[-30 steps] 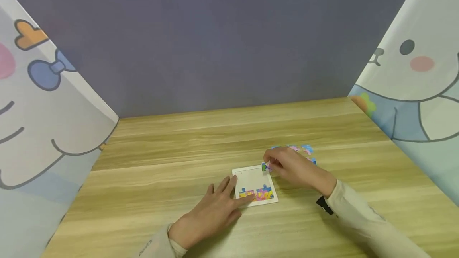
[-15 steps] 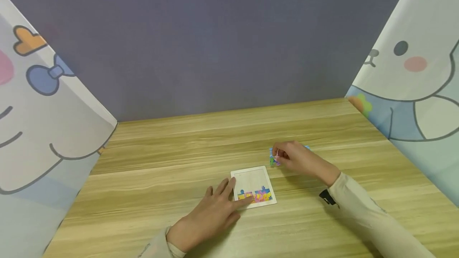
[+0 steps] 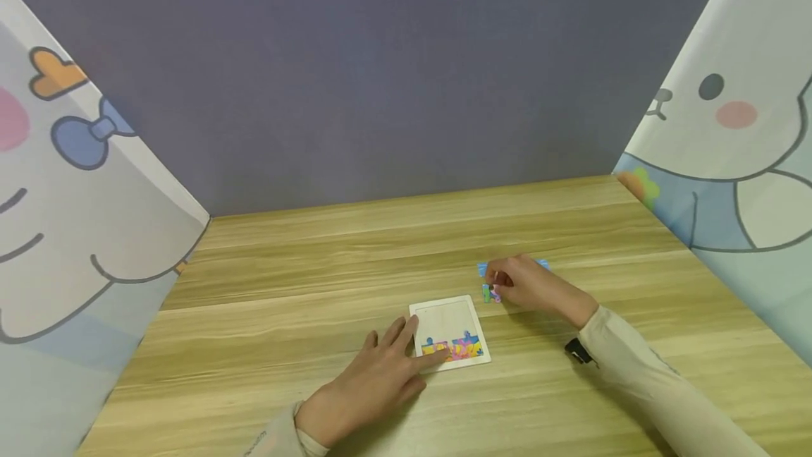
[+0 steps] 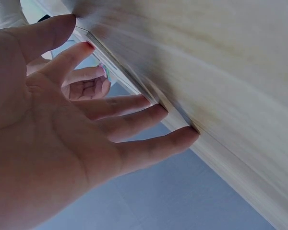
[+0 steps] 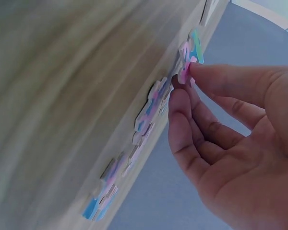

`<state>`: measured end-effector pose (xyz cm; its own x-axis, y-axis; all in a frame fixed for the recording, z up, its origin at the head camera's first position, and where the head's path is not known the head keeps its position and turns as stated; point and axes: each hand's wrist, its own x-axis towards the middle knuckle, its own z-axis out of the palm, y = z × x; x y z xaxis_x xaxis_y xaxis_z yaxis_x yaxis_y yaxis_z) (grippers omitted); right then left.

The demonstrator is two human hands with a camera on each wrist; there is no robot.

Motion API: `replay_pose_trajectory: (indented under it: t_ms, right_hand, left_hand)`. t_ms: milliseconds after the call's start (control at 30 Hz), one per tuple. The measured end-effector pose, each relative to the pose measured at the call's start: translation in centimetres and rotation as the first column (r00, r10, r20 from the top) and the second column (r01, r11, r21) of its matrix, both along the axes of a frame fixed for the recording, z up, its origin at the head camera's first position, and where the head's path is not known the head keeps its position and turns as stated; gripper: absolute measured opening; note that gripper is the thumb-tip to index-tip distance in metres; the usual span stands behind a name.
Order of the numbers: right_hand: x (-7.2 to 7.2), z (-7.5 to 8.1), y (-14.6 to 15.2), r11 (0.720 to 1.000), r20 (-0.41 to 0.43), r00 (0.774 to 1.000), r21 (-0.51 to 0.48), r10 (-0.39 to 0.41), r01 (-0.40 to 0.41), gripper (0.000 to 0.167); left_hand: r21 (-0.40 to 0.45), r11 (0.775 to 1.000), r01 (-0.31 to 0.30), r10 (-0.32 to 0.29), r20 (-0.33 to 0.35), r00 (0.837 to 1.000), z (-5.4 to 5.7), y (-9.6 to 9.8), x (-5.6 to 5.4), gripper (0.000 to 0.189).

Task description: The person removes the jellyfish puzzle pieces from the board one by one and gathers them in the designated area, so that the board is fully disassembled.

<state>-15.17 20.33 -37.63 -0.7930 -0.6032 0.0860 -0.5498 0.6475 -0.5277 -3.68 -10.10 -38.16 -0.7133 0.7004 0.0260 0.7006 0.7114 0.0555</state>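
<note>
A square puzzle frame [image 3: 446, 316] with a pale wooden base lies on the table, its near edge lined with yellow, pink and blue puzzle pieces [image 3: 466, 348]. My left hand [image 3: 374, 376] rests on the frame's left side, fingers spread, index fingertip touching the fitted pieces. Between thumb and fingers my right hand [image 3: 536, 288] pinches a puzzle piece [image 5: 189, 55] in green, blue and pink, just above the table to the right of the frame. Loose puzzle pieces [image 5: 151, 108] lie on the table by that hand; in the head view it hides most of them.
A blue loose piece [image 3: 483, 269] shows behind the right hand. A dark grey wall [image 3: 406, 76] closes off the table's [image 3: 304, 259] far edge. Printed cartoon panels stand at the left [image 3: 95, 217] and right [image 3: 729, 182]. A black strap [image 3: 577, 351] hangs below the right sleeve.
My right hand has moved right, away from the frame's upper right corner, with the puzzle piece still pinched, over to the loose pieces. The left hand stays on the frame.
</note>
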Motion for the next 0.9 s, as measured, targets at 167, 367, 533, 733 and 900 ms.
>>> replay_pose_trajectory:
  t_ms: [167, 367, 533, 733, 900]
  right_hand:
    - [0.2, -0.2, -0.1, 1.0, -0.041, 0.999, 0.011, -0.012, 0.012, 0.014]
    - [0.4, -0.2, -0.8, 0.999, -0.098, 0.995, 0.033, -0.036, 0.039, 0.015]
    - [0.7, -0.3, -1.2, 0.994, -0.124, 0.99, 0.068, -0.072, 0.081, 0.013]
    - [1.1, -0.5, -1.4, 0.99, -0.129, 0.987, 0.095, -0.092, 0.104, 0.013]
    - [1.3, -0.5, -1.5, 0.986, -0.159, 0.982, 0.121, -0.097, 0.117, 0.013]
  left_hand:
    - [0.002, 1.0, -0.007, 0.007, -0.003, 1.0, -0.1, 0.1, 0.0, 0.047]
    - [0.006, 1.0, -0.006, 0.006, -0.022, 1.0, 0.0, 0.1, 0.1, 0.047]
    - [0.002, 1.0, -0.006, 0.006, -0.03, 1.0, 0.0, 0.1, 0.1, 0.047]
    - [0.007, 1.0, -0.003, 0.003, -0.042, 0.999, -0.1, 0.1, 0.1, 0.047]
    - [0.009, 1.0, 0.007, -0.006, -0.064, 0.998, -0.1, 0.0, 0.2, 0.046]
